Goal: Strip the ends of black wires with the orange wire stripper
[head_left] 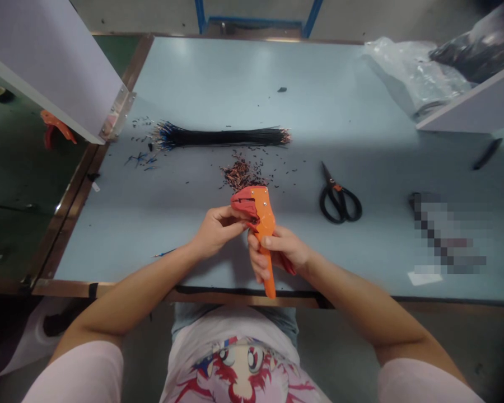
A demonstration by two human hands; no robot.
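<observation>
My right hand [279, 249] is wrapped round the handles of an orange and red wire stripper [265, 210], its head pointing away from me. Thumb and fingers of my left hand [220, 229] are pinched together at the red jaw side of the tool. From beneath my left forearm pokes the blue end of a thin wire [164, 253]; its middle is hidden under the arm and hand. Just beyond the tool's head lies a pile of short copper and black scraps [238, 172]. Behind that, a bundle of black wires [227, 137] stretches sideways, with blue ends left and copper ends right.
Black-handled scissors [340, 202] lie to the right, near a blurred-out object [449, 232]. A clear plastic bag [420, 73] sits at the back right. White panels [59, 61] flank the blue-grey table [201, 84]. Another orange tool [56, 127] is at far left.
</observation>
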